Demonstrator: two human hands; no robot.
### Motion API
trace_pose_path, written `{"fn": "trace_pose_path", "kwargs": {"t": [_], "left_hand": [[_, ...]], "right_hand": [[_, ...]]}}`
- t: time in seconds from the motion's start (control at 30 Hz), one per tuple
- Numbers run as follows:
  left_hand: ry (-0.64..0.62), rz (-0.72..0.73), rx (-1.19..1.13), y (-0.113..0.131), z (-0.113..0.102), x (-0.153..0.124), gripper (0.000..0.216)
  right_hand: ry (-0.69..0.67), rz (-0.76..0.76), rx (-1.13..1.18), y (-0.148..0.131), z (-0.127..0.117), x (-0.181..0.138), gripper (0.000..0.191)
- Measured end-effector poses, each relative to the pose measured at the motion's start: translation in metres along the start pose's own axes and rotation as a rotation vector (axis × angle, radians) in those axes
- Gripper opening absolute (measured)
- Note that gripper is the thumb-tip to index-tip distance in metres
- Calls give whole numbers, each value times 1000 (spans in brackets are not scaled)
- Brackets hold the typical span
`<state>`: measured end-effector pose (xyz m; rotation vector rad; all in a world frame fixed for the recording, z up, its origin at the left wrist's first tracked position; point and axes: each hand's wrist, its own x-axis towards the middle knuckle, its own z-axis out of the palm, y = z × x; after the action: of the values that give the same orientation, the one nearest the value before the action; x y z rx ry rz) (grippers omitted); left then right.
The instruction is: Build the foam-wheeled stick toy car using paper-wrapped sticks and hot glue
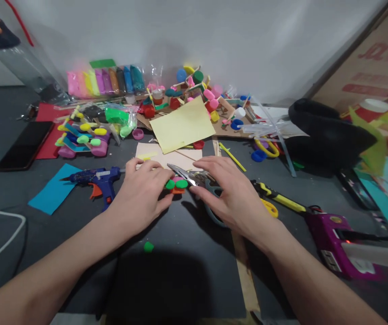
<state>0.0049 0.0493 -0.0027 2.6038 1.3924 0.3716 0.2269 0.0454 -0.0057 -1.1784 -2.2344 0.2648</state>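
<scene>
My left hand (146,187) is closed, its thumb and fingertips around a small clay piece with green blobs (181,184) and orange and pink parts under them. Much of that piece is hidden behind the fingers. Just right of it, my right hand (233,194) is curled round a pair of scissors (182,173) near the pivot. The metal blades point left and away from me, close above the clay piece; the blue-grey handle loops show partly below the palm. Behind both hands lies a pale card (187,158) with thin sticks on it.
A blue glue gun (102,178) lies left on blue paper (53,192). A yellow-black tool (282,198) and a purple box (336,243) are at right. Coloured clay packs (106,82), clay models (85,135) and yellow paper (183,124) fill the back.
</scene>
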Motion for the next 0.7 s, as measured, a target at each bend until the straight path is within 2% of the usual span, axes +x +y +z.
{"fn": "trace_pose_path", "kwargs": {"t": [0.13, 0.27, 0.4, 0.5, 0.6, 0.7], "left_hand": [[-84, -39, 2, -1, 4, 3, 19], [-88, -34, 0, -4, 1, 4, 26], [-44, -36, -13, -15, -13, 3, 36], [101, -80, -85, -24, -30, 1, 24], [367, -108, -135, -28, -45, -1, 14], [538, -104, -136, -29, -51, -3, 15]], "right_hand": [[-6, 92, 10, 6, 0, 1, 31], [13, 102, 16, 10, 3, 2, 27], [54, 77, 21, 13, 3, 2, 24], [97, 46, 28, 13, 1, 2, 18], [122, -18, 35, 2, -1, 0, 15], [19, -175, 45, -24, 3, -7, 19]]}}
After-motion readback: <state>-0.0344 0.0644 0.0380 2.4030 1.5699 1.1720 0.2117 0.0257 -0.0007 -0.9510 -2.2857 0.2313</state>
